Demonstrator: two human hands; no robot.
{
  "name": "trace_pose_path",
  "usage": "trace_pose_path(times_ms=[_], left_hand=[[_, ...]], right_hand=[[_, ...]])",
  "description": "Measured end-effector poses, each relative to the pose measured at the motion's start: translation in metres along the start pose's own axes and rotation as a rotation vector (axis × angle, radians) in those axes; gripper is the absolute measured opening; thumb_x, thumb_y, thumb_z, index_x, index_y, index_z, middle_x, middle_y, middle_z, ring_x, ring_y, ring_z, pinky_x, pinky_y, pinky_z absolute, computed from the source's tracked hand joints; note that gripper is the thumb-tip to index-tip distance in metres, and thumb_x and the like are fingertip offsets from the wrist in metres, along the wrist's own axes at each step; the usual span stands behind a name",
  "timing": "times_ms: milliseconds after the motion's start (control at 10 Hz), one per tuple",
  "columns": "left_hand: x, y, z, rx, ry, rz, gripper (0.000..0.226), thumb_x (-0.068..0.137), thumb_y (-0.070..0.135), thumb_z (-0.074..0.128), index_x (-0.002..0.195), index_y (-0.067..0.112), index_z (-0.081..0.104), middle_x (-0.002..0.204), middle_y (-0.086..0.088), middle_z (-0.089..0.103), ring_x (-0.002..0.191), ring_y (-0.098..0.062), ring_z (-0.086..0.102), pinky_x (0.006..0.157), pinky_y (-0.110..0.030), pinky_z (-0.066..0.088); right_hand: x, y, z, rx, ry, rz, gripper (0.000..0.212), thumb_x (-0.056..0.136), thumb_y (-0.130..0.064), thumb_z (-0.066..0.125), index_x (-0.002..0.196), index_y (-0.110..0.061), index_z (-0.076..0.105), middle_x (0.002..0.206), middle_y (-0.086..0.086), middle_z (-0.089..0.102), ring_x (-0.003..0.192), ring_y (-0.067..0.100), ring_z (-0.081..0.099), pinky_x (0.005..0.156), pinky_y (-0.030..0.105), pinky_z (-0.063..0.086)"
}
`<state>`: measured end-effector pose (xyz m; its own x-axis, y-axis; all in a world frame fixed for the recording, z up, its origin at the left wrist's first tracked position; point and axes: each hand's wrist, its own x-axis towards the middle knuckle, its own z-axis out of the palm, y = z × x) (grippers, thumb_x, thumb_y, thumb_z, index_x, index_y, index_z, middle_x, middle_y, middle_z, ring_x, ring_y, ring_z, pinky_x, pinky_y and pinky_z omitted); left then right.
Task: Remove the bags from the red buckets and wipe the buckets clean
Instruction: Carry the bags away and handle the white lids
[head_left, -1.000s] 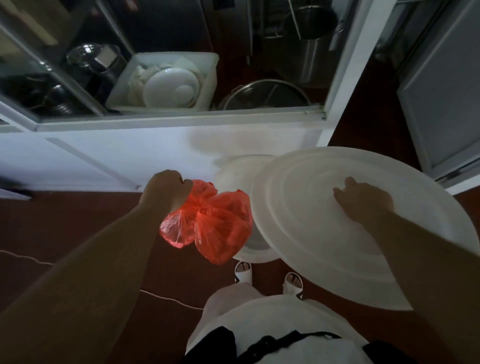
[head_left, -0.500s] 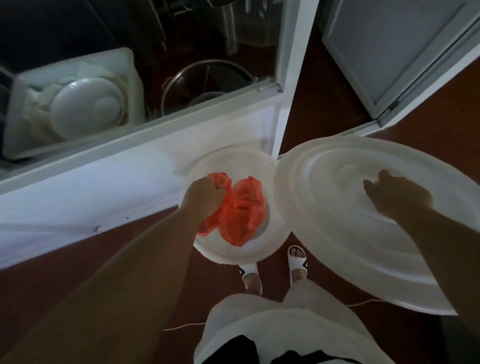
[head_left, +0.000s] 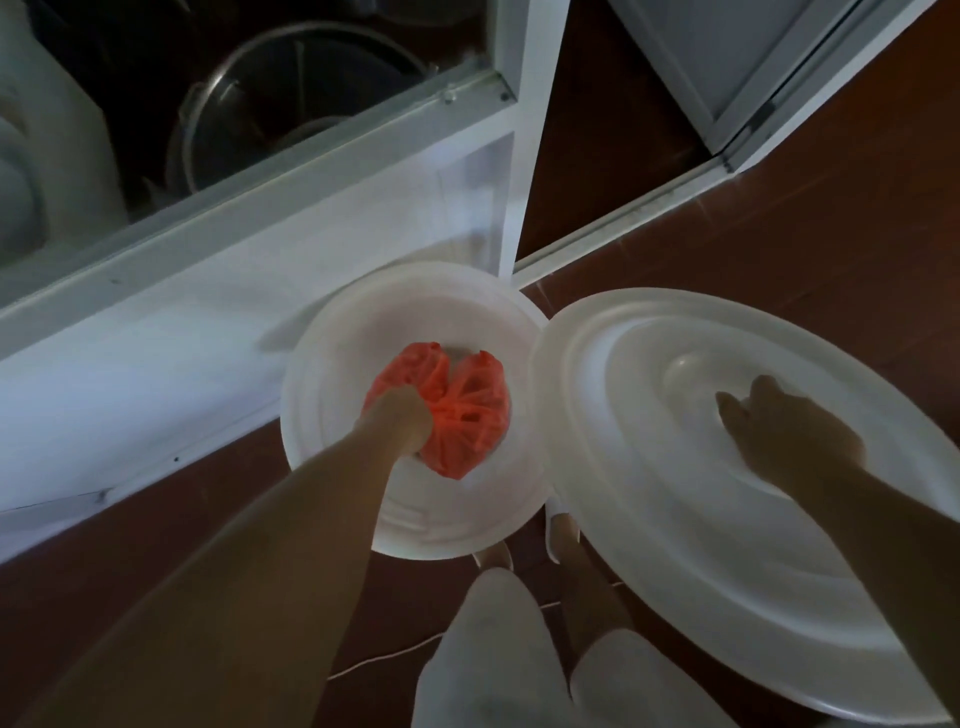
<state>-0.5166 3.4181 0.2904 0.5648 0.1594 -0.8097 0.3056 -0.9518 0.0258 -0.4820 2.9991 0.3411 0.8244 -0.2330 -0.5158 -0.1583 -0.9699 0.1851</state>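
Left hand (head_left: 402, 423) fingers clenched on red bags (head_left: 462, 415) inside white bin (head_left: 322, 374); right hand (head_left: 789, 436) fingers flat on lid (head_left: 701, 519) alongside.

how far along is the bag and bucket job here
Done: the red bags are out of their buckets and bunched in the left hand. In hand: they are inside the white bin while the right hand holds its lid aside. Left: wiping; no red bucket or cloth shows.
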Motion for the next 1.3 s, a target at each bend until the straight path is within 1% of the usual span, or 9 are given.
trace_pose_path(times_ms=[100,200,400,500,600,700,1000,1100,1300], left_hand=[[0.033,0.007,0.014,-0.269,-0.065,-0.081,0.035,0.103,0.008,0.056,0.137,-0.002,0.061,0.134,-0.021,0.066,0.123,-0.038,0.065,0.104,-0.043,0.055],[0.037,0.014,0.022,-0.162,-0.027,-0.045,0.038,0.107,0.018,0.049,0.139,0.002,0.061,0.139,-0.022,0.063,0.129,-0.038,0.060,0.108,-0.044,0.050],[0.020,0.010,0.021,-0.157,0.022,-0.042,0.057,0.097,0.023,0.054,0.153,0.014,0.045,0.155,-0.017,0.046,0.140,-0.040,0.046,0.116,-0.045,0.041],[-0.003,0.009,0.015,-0.162,0.030,-0.036,0.057,0.099,0.025,0.052,0.155,0.017,0.042,0.156,-0.013,0.043,0.141,-0.037,0.042,0.114,-0.048,0.040],[-0.030,0.006,0.010,-0.186,0.065,-0.037,0.056,0.098,0.025,0.052,0.153,0.020,0.044,0.152,-0.010,0.047,0.138,-0.034,0.044,0.112,-0.050,0.042],[-0.060,-0.002,0.011,-0.256,0.103,-0.086,0.053,0.097,0.025,0.052,0.150,0.021,0.047,0.149,-0.007,0.049,0.135,-0.032,0.046,0.111,-0.051,0.043],[-0.153,-0.046,0.065,-0.426,0.212,-0.312,0.054,0.095,0.029,0.052,0.148,0.021,0.048,0.146,-0.005,0.052,0.134,-0.031,0.049,0.104,-0.050,0.046],[-0.168,-0.061,0.086,-0.462,0.274,-0.407,0.055,0.096,0.030,0.049,0.150,0.018,0.043,0.146,-0.007,0.052,0.134,-0.032,0.048,0.104,-0.050,0.045],[-0.170,-0.090,0.131,-0.511,0.359,-0.513,0.054,0.101,0.036,0.048,0.150,0.015,0.041,0.148,-0.010,0.052,0.135,-0.033,0.048,0.104,-0.050,0.044]], right_hand=[[0.003,-0.001,0.021,0.002,-0.023,0.000,0.056,0.100,-0.064,0.022,0.120,-0.018,0.045,0.104,0.017,0.065,0.095,0.038,0.064,0.079,0.048,0.049],[0.004,-0.002,0.033,0.002,-0.045,-0.016,0.055,0.100,-0.063,0.023,0.120,-0.018,0.046,0.105,0.017,0.065,0.096,0.039,0.065,0.081,0.049,0.052],[0.000,-0.011,0.031,-0.042,-0.031,-0.062,0.056,0.101,-0.063,0.022,0.121,-0.018,0.047,0.097,0.012,0.063,0.086,0.034,0.062,0.071,0.042,0.045],[-0.003,-0.016,0.019,-0.033,-0.025,-0.102,0.055,0.101,-0.062,0.022,0.120,-0.017,0.047,0.085,0.005,0.054,0.079,0.032,0.059,0.068,0.041,0.045],[-0.006,-0.025,0.002,-0.028,-0.017,-0.141,0.055,0.101,-0.062,0.022,0.120,-0.017,0.046,0.084,0.004,0.053,0.074,0.029,0.055,0.067,0.041,0.046],[-0.008,-0.037,-0.013,-0.030,-0.002,-0.201,0.056,0.101,-0.063,0.021,0.125,-0.018,0.045,0.093,0.009,0.061,0.081,0.033,0.062,0.069,0.042,0.047],[-0.023,-0.105,-0.025,-0.076,0.032,-0.469,0.055,0.101,-0.063,0.022,0.128,-0.020,0.043,0.107,0.010,0.066,0.085,0.031,0.060,0.071,0.043,0.046],[-0.030,-0.134,-0.016,-0.126,0.054,-0.538,0.051,0.101,-0.062,0.023,0.121,-0.019,0.041,0.100,0.011,0.066,0.075,0.029,0.050,0.066,0.039,0.042],[-0.037,-0.195,0.007,-0.236,0.070,-0.664,0.052,0.102,-0.061,0.027,0.124,-0.014,0.037,0.086,0.014,0.061,0.072,0.032,0.055,0.059,0.034,0.037]])
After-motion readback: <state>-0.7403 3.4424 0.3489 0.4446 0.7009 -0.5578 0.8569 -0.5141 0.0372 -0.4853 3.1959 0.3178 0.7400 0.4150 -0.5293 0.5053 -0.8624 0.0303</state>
